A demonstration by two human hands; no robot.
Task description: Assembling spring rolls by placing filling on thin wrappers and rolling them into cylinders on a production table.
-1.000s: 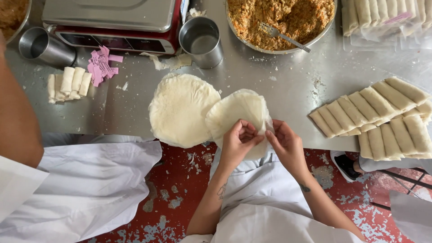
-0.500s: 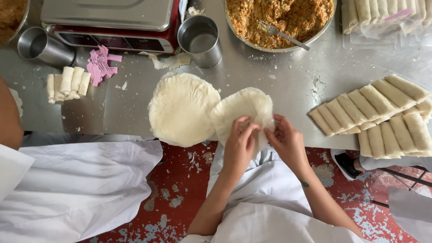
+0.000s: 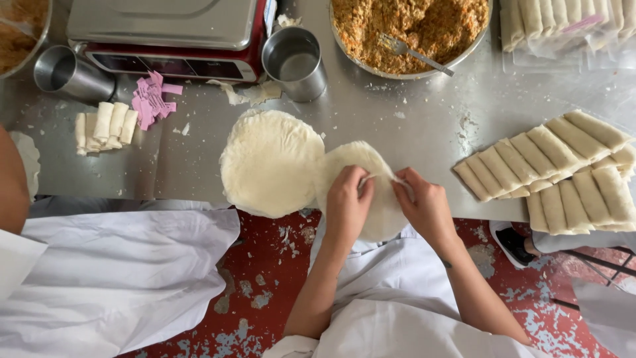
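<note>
Wrapper (image 3: 361, 166) now lower between pinching left hand (image 3: 348, 199) and right hand (image 3: 424, 205); filling-laden bowl (image 3: 351, 41) beyond.

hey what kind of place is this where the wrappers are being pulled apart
Probably a small food production kitchen making spring rolls. Both hands, left hand and right hand, peel a thin round wrapper at a steel table, beside rows of finished rolls, a bowl of filling and a weighing scale.

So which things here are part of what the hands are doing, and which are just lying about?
In use: left hand, right hand, thin round wrapper, wrapper stack.

Lying about: filling bowl, fork, metal cup, scale, finished rolls, pink paper tags.
</note>
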